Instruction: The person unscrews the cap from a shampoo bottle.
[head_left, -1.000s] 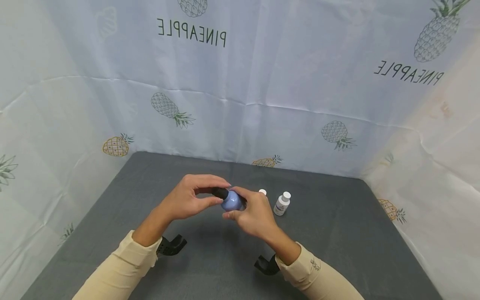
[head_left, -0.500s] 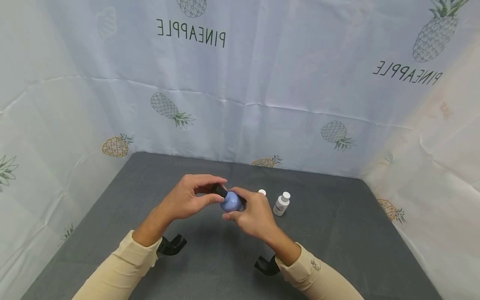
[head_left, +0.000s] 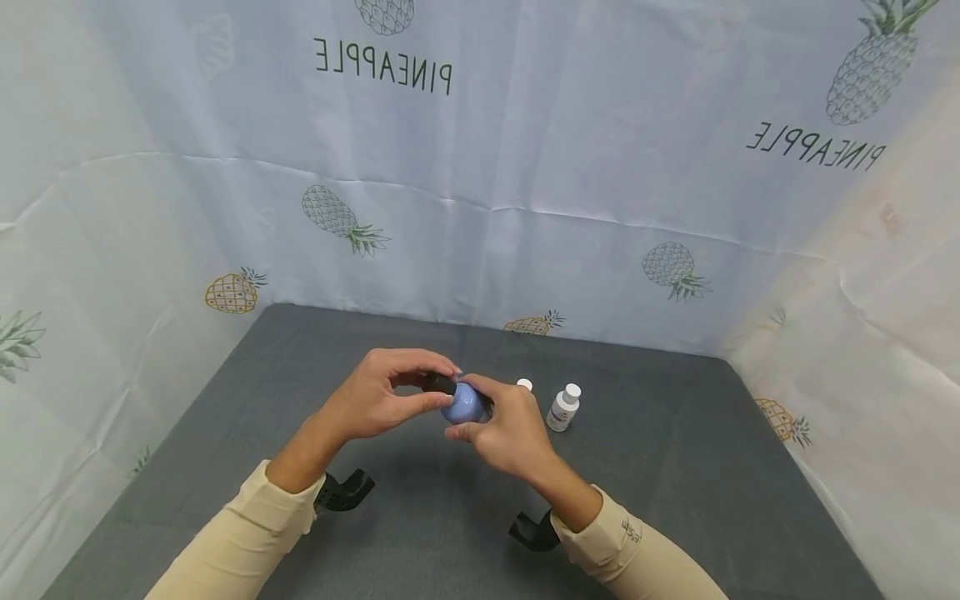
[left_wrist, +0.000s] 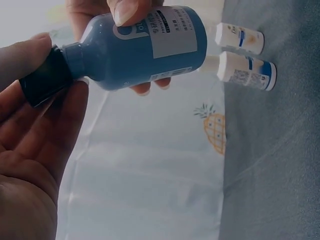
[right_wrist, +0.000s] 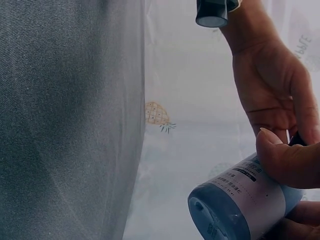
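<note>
Above the table, a blue bottle (left_wrist: 135, 50) with a printed label is held tilted between both hands. My left hand (head_left: 378, 396) pinches its black cap (left_wrist: 47, 75) between thumb and fingers, and the cap sits at the bottle's narrow neck. Around the bottle's body is my right hand (head_left: 510, 425), gripping with the thumb over the label and fingers on the opposite side, as the right wrist view shows. The bottle's base faces that camera. In the head view, the right hand hides part of the body.
Two small white bottles stand on the dark grey table (head_left: 660, 500) beyond the right hand; one white bottle (head_left: 564, 408) shows fully, and the other white bottle (head_left: 525, 384) is mostly behind the hand. A pineapple-print curtain (head_left: 480, 267) encloses the table's back and sides.
The left fingertips lift slightly off to the upper left, then come back over the cap, whose tilt shifts a little. The right hand and bottle body stay nearly still.
</note>
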